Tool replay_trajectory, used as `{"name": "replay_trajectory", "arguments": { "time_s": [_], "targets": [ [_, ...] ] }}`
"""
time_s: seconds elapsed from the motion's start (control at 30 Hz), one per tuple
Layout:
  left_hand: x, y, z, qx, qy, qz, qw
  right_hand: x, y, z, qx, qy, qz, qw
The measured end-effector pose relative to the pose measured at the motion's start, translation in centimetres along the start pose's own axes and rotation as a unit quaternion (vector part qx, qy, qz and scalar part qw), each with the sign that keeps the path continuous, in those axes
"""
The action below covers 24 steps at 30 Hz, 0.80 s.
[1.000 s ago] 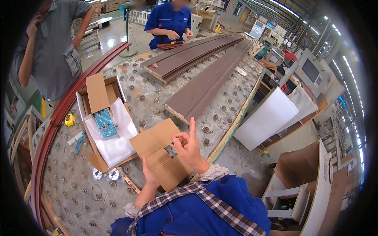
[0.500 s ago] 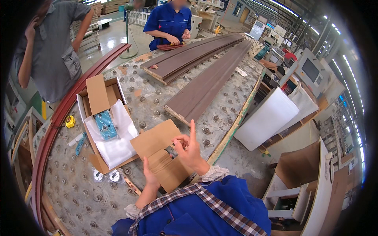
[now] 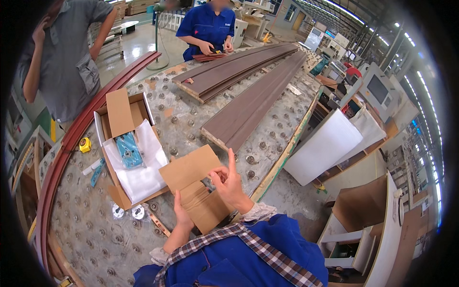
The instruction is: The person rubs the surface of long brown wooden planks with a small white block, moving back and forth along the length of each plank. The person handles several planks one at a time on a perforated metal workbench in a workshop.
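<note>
My left hand [image 3: 182,213] is closed on the left side of a brown cardboard box [image 3: 204,205], with its thumb along the edge and its other fingers hidden underneath. The box's wide flap [image 3: 190,167] stands open, away from me. At the right edge of that flap is my right hand [image 3: 230,185], its index finger pointing up. Thumb and remaining fingers are curled together; what they pinch, if anything, is hidden. Left of the box lies an open carton [image 3: 114,177] lined with white foam sheet [image 3: 143,179], holding a blue part in clear wrapping [image 3: 128,150].
Long brown panels [image 3: 253,103] and a reddish-brown profile [image 3: 71,138] lie on the stud-covered table [image 3: 95,229]. A yellow tape measure [image 3: 85,144], a blue-handled tool [image 3: 98,172] and bagged round parts [image 3: 129,211] are near the carton. Two people stand beyond; a white panel [image 3: 325,146] leans right.
My hands and the cardboard box stay almost in place. Across the table, the hands of the person in blue have shifted slightly.
</note>
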State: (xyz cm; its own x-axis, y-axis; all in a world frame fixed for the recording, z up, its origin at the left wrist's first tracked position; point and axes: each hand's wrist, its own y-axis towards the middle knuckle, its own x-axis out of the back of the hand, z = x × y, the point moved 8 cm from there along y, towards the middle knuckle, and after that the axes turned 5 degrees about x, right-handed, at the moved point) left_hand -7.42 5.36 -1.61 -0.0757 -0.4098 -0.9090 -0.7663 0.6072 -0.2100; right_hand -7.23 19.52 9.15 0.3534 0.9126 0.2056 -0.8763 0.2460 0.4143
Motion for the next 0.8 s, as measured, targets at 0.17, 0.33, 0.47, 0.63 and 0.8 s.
{"name": "replay_trajectory", "arguments": {
  "time_s": [0.17, 0.33, 0.47, 0.63, 0.8],
  "targets": [
    [0.8, 0.0, -0.1, -0.004, 0.017, -0.006, 1.000, -0.6, 0.1, -0.7, -0.009, 0.008, 0.019, 1.000],
    [1.0, 0.3, 0.2, -0.008, 0.010, -0.006, 1.000, -0.1, 0.1, -1.0, -0.029, 0.007, 0.012, 1.000],
    [1.0, 0.1, -0.2, -0.018, 0.017, -0.035, 0.999, 0.0, 0.1, -0.4, -0.013, 0.050, -0.011, 0.999],
    [0.2, -0.1, -0.2, -0.011, 0.013, -0.014, 1.000, -0.3, 0.8, -0.4, 0.004, 0.059, -0.021, 0.998],
    [2.0, 0.4, 0.1, -0.015, 0.016, -0.039, 0.999, 0.3, 0.5, 0.2, 0.000, 0.062, -0.025, 0.998]
  ]
}}
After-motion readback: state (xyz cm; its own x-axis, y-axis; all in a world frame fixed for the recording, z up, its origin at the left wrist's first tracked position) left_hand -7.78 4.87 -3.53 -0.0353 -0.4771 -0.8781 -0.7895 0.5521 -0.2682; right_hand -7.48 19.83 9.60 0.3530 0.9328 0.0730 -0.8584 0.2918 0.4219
